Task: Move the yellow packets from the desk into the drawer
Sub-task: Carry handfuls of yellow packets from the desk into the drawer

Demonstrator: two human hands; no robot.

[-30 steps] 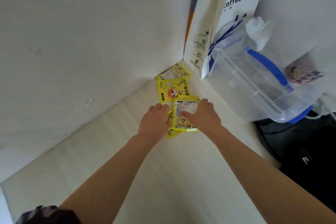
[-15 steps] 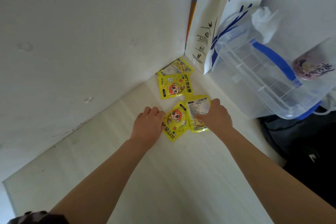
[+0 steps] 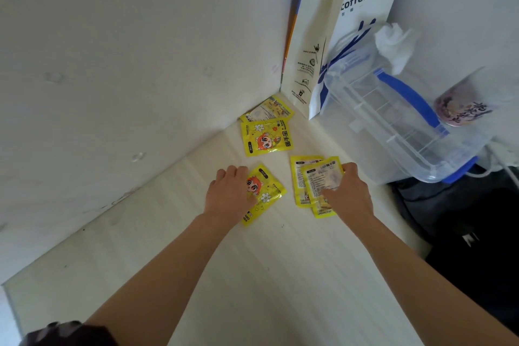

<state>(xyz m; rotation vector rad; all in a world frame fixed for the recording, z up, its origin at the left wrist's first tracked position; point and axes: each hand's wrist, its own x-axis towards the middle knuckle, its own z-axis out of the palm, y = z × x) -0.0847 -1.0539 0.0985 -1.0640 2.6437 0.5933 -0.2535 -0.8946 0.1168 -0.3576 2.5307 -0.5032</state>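
Looking down at the desk (image 3: 252, 275), I have both hands on yellow packets and no drawer anywhere in view, so where the load has to go is the first thing I cannot read. My left hand (image 3: 229, 195) lies palm-down over the near-left part of the cartoon-face packet (image 3: 266, 191), which sits flat on the desk with its long axis running from near-left to far-right; the packet pokes out to the right of and beyond my knuckles. The fingers look laid over it rather than curled under, though the hand itself hides the contact, so I cannot tell if it is really grasped. My right hand (image 3: 348, 194) pinches the overlapping pair of text-side packets (image 3: 316, 182), thumb on top and fingertips at their far-right edge; that pair runs roughly straight away from me. Two more packets lie further off, well apart from either hand: the flower-print packet (image 3: 265, 136) flat on the desk, and beyond it the corner packet (image 3: 271, 110), tucked against the wall and partly covered. Both are about midway between my hands, perhaps a touch nearer the left. To the right stand a coffee bag (image 3: 348, 36) and a clear plastic box (image 3: 393, 126).
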